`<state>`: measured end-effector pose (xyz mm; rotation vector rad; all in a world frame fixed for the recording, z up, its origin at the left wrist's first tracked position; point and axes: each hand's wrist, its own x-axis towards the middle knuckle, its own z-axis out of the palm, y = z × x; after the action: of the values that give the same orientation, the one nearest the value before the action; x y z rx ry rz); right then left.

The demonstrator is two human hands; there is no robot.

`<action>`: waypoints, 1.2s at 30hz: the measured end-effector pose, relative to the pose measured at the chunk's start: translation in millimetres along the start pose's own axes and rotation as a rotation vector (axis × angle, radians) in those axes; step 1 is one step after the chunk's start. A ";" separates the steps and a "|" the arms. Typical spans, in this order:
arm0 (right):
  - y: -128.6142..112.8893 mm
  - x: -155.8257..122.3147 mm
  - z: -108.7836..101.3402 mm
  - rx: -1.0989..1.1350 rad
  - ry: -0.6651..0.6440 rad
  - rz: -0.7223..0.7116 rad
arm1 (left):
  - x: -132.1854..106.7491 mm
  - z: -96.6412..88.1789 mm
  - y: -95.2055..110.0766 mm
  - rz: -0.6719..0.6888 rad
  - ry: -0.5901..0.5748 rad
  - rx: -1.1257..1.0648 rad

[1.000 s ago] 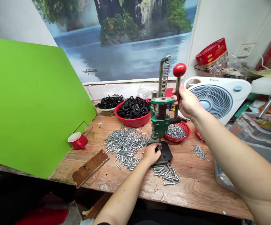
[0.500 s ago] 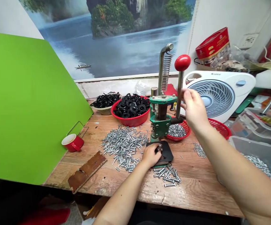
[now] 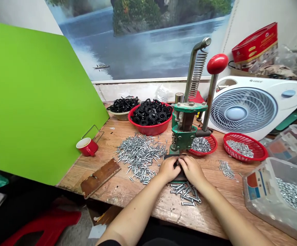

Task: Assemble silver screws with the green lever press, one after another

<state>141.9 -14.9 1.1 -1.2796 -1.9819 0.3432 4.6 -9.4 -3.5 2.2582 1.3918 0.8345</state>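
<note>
My left hand (image 3: 169, 169) and my right hand (image 3: 191, 168) meet over the base of a green hand press (image 3: 185, 136). Both have their fingers closed together at the small fixture under the ram. What they pinch there is too small and covered to make out. The press lever (image 3: 211, 99), topped by a red knob (image 3: 217, 64), stands upright with no hand on it. Several eye bolts (image 3: 185, 194) lie just in front of the base. A large heap of metal bolts (image 3: 140, 153) spreads to the left of my left hand.
Behind stand a red bowl (image 3: 150, 129) of black rings and a beige basket (image 3: 123, 116) of black parts. Red baskets (image 3: 260, 155) with metal pieces, a white fan (image 3: 289, 92) and a clear bin (image 3: 263, 208) are right. A red mug (image 3: 90, 149) and wooden board (image 3: 99, 178) lie left.
My right hand has left the lever and come down beside my left hand at the press base. The lever stays upright. My view has shifted a little.
</note>
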 end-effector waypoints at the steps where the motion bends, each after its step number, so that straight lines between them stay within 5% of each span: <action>1: 0.8 2.3 -0.9 -0.021 -0.015 -0.027 | -0.2 -0.2 0.2 -0.001 -0.007 0.017; 4: 4.4 1.3 -1.6 -0.016 -0.064 -0.035 | -1.1 -1.1 1.3 0.005 -0.057 0.075; 11: 7.9 -8.6 -1.0 0.356 -0.111 0.282 | -3.8 0.3 2.2 0.073 -0.116 0.119; 20: -12.7 -17.0 -27.8 1.347 -0.242 0.555 | -4.4 2.2 -4.8 0.054 -0.054 -0.032; 25: -22.6 -25.3 -40.6 1.550 -0.278 0.537 | -3.4 3.2 -4.3 0.043 -0.089 -0.053; 30: -13.4 -33.2 -42.8 1.372 -0.345 0.509 | -3.5 -3.3 0.2 0.067 -0.070 -0.107; 34: -3.1 -49.4 -41.0 0.641 -0.512 0.342 | -15.2 -21.8 -15.1 0.019 0.031 -0.053; 36: 1.4 -51.7 -43.9 0.286 -0.470 0.209 | -25.7 -33.2 -31.4 -0.090 0.041 0.091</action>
<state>185.6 -66.3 7.9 -1.3015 -2.0744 1.0733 -47.1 -18.3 -4.0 2.2373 1.5672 0.8084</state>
